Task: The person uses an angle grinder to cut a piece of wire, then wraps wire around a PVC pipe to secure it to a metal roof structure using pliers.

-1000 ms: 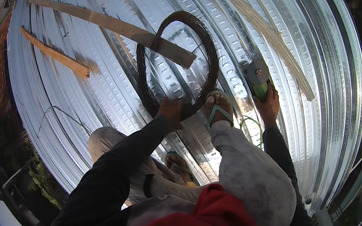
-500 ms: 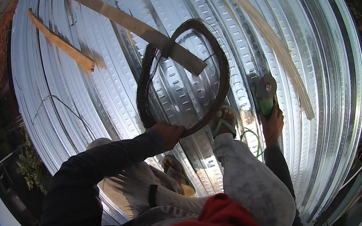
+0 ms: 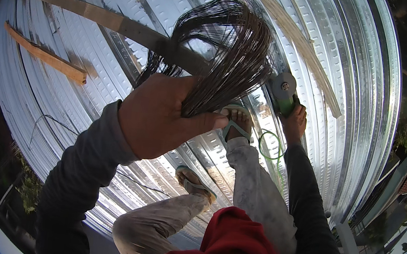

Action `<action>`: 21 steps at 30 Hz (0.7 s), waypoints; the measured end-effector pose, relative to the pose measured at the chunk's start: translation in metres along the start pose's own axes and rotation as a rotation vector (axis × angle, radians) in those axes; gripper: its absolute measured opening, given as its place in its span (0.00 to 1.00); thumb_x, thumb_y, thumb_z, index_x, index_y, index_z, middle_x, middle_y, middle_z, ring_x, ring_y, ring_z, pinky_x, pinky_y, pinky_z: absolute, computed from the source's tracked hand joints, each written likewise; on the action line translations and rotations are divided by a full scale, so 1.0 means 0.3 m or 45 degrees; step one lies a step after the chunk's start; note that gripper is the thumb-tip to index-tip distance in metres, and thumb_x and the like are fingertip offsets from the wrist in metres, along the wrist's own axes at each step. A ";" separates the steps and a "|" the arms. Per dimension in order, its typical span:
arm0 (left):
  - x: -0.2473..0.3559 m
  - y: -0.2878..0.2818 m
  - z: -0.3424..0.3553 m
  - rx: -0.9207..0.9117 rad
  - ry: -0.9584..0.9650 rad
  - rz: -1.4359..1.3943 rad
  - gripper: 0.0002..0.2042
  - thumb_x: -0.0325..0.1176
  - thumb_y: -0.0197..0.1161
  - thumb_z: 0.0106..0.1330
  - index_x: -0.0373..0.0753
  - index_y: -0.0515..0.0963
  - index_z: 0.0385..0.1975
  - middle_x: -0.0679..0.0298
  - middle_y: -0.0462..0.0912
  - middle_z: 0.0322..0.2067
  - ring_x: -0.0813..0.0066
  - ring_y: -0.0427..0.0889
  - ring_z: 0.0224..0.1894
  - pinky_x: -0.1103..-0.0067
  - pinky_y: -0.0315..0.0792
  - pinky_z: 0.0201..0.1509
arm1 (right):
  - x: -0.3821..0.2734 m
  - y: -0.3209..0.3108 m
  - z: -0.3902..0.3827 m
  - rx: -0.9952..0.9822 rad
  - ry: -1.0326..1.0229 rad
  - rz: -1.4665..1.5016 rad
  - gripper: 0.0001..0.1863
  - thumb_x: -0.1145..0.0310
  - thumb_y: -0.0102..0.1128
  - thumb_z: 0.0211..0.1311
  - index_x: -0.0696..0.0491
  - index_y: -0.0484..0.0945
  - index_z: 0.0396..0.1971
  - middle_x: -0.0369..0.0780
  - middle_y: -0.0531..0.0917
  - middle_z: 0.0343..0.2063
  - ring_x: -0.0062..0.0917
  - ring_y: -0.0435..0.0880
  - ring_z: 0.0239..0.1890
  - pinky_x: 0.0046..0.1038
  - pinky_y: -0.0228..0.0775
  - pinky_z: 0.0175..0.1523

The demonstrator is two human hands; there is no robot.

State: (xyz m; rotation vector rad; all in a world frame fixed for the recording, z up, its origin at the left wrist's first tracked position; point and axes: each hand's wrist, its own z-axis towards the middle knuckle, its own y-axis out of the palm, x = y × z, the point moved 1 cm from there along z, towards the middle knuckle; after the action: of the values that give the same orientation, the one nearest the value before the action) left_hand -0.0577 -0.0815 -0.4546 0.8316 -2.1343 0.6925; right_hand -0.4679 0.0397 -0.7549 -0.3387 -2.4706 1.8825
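Observation:
A bundled coil of dark thin wire (image 3: 240, 62) is up off the metal decking, close to the camera. My left hand (image 3: 161, 114) grips its near side, the thumb stretched along the strands and the other fingers partly hidden. To the right, my right hand (image 3: 294, 122) is wrapped round the green body of an angle grinder (image 3: 285, 94). The grinder's round grey disc faces up, and the tool is low over the decking beside my foot. A green cord (image 3: 269, 145) loops near my right wrist.
Ribbed, shiny metal decking (image 3: 107, 114) spreads under my sandalled feet (image 3: 196, 181). A long plank (image 3: 100, 13) runs behind the coil, with a shorter wood piece (image 3: 43, 52) at left. Another wooden strip (image 3: 302, 42) lies at far right. A thin loose wire (image 3: 50, 117) rests on the left.
My left hand has lifted the wire coil up toward the camera, and its ring now looks bunched. My right hand still holds the grinder in about the same place on the decking.

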 end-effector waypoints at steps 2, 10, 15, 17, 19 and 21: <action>0.022 0.101 -0.015 -0.077 0.179 0.186 0.14 0.42 0.68 0.68 0.36 0.81 0.42 0.56 0.82 0.23 0.59 0.84 0.26 0.66 0.77 0.35 | -0.012 -0.011 0.009 0.003 -0.031 0.037 0.43 0.56 0.83 0.44 0.51 0.68 0.60 0.43 0.76 0.51 0.41 0.78 0.54 0.44 0.74 0.54; -0.198 0.472 -0.327 0.127 0.173 0.257 0.09 0.39 0.67 0.68 0.40 0.80 0.37 0.59 0.82 0.23 0.55 0.84 0.25 0.61 0.76 0.31 | -0.002 -0.050 -0.071 -0.085 0.062 0.086 0.49 0.67 0.81 0.47 0.47 0.61 0.70 0.42 0.73 0.61 0.42 0.73 0.64 0.43 0.72 0.65; -0.250 0.574 -0.410 0.063 0.169 0.222 0.12 0.45 0.65 0.69 0.44 0.83 0.42 0.58 0.82 0.23 0.55 0.84 0.27 0.60 0.75 0.33 | -0.037 -0.182 -0.242 -0.220 0.187 0.148 0.41 0.67 0.77 0.54 0.50 0.65 0.68 0.46 0.74 0.60 0.46 0.72 0.64 0.46 0.70 0.64; -0.308 0.670 -0.391 -0.102 0.172 0.314 0.14 0.49 0.62 0.71 0.46 0.83 0.42 0.57 0.83 0.23 0.53 0.85 0.28 0.60 0.77 0.35 | 0.024 -0.187 -0.284 -0.433 0.595 0.741 0.33 0.48 0.63 0.67 0.50 0.68 0.66 0.44 0.76 0.59 0.42 0.76 0.61 0.44 0.75 0.58; -0.317 0.682 -0.344 0.008 0.173 0.340 0.14 0.50 0.59 0.72 0.47 0.83 0.41 0.56 0.84 0.25 0.52 0.86 0.29 0.59 0.78 0.36 | -0.150 -0.295 -0.217 -0.859 0.857 1.639 0.34 0.39 0.53 0.72 0.51 0.70 0.64 0.43 0.79 0.55 0.38 0.81 0.54 0.42 0.79 0.52; -0.311 0.687 -0.297 0.162 0.088 0.371 0.14 0.49 0.58 0.73 0.48 0.80 0.46 0.54 0.85 0.27 0.50 0.86 0.30 0.57 0.78 0.35 | -0.467 -0.497 -0.162 -1.169 0.622 2.104 0.34 0.36 0.52 0.72 0.51 0.74 0.60 0.43 0.82 0.49 0.35 0.84 0.47 0.43 0.81 0.48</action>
State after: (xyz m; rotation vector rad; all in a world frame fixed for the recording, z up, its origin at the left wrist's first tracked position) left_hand -0.1216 0.1442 -0.5185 0.5561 -2.1881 1.0012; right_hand -0.3481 0.0230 -0.5828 -2.9118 -2.3501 0.0510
